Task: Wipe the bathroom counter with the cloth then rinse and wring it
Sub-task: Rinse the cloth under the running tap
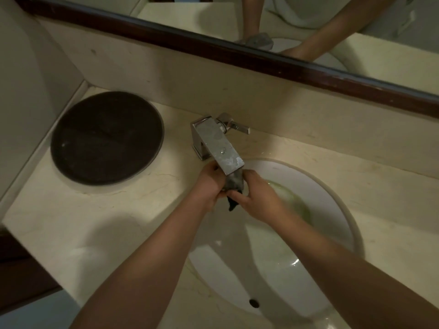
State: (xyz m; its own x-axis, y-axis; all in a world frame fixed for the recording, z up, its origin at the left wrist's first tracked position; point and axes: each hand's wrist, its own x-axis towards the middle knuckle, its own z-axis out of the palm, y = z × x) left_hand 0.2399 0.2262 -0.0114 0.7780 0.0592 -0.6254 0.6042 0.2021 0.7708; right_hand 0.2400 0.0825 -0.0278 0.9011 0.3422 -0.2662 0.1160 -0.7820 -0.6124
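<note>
A dark grey cloth (234, 186) is bunched between both hands, directly under the spout of the square chrome faucet (217, 144). My left hand (210, 184) grips it from the left and my right hand (257, 198) from the right, above the white oval sink (332, 193). A dark corner of the cloth hangs down below the hands. The spout hides the cloth's upper part. The cream marble counter (107, 224) surrounds the basin.
A round dark brown lid or tray (107, 138) lies on the counter at the left. The faucet lever (235, 125) points right, behind the spout. A dark-framed mirror (285, 60) runs along the back wall. The overflow hole (254, 302) sits at the basin's near side.
</note>
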